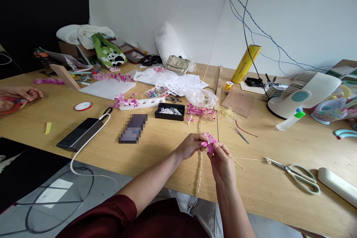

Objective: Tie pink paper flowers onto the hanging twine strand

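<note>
Sleeves: nearest to us are our dark red sleeves, low in the view, forearms reaching out over the near edge of the wooden table.
Left hand: our left hand is pinched shut on the pink flower, fingertips on its left side.
Right hand: our right hand is closed on the same flower from below and right, so both hands meet on it.
Flower spot: held just above the table, near the front edge, roughly mid-table.
Twine: a pale twine strand runs under our hands and hangs off the table edge.
Behind the hands: a loose pile of pink blossoms, then a black tray of small white bits just left of it.
Right side: scissors lying flat, well apart from our hands; a white fan farther back.
Left side: a dark phone with a white cable trailing off the edge.
Far left: another person's hand holding something red, can't tell what.
In the way: nothing sits between our hands and the blossoms pile.
</note>
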The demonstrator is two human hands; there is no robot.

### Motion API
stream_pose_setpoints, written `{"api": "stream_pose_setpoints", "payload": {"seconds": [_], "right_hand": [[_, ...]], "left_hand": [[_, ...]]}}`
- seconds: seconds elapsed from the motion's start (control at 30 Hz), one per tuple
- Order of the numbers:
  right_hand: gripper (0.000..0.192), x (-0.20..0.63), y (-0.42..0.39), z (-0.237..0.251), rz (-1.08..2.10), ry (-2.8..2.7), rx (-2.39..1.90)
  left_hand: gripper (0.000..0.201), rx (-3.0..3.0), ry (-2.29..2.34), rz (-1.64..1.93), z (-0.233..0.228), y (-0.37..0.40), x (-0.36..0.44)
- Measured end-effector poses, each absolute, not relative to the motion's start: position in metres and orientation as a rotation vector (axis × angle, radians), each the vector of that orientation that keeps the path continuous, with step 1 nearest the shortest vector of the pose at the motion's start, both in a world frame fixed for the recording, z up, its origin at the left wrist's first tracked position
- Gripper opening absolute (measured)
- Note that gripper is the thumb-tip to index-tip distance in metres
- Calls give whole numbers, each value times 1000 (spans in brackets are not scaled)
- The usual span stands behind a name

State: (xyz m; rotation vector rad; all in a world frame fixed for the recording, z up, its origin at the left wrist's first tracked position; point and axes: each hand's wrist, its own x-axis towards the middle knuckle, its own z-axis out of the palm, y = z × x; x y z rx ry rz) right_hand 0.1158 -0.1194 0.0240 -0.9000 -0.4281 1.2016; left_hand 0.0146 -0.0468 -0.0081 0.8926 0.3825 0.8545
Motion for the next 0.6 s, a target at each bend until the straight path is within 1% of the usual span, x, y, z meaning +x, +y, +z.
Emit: {"api": "stream_pose_setpoints", "payload": {"seconds": [0.2,0.33,0.6], "right_hand": [[14,116,-122,25,1177,-456,-913],[14,114,-122,25,1165,-464,-909],[13,115,-120,24,1216,-441,-880]], "left_hand": [[20,911,368,833,-8,-47,14],[23,896,380,827,-10,-46,15],[21,907,350,837,-8,-47,14]]}}
